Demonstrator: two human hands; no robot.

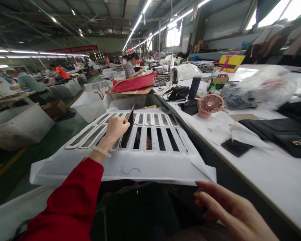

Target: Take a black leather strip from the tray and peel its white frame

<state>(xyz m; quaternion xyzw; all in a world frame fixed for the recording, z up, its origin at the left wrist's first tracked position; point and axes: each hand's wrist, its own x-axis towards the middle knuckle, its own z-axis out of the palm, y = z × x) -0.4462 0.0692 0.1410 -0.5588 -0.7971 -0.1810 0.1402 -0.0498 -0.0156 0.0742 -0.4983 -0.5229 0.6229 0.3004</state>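
Note:
My left hand (117,129), in a red sleeve with a pale bangle, is closed round a thin dark strip (129,129) that stands tilted on edge over the white sheet (90,167). Rows of long pale-rimmed dark pieces (86,136) lie on that sheet to the left and at the back. Right of the strip the sheet shows several dark rectangular openings (161,139). Near the sheet's front right corner, low in the view, my right hand (228,209) has its fingers stretched out and holds nothing visible. A loose dark thread (130,170) lies on the sheet's front part.
On the white table (286,174) at the right are a pink fan (210,104), a black phone (237,147), a dark bottle (194,87), a black bag (178,93) and a plastic bag (268,87). White bins (90,105) stand at the left. A person (131,67) sits farther back.

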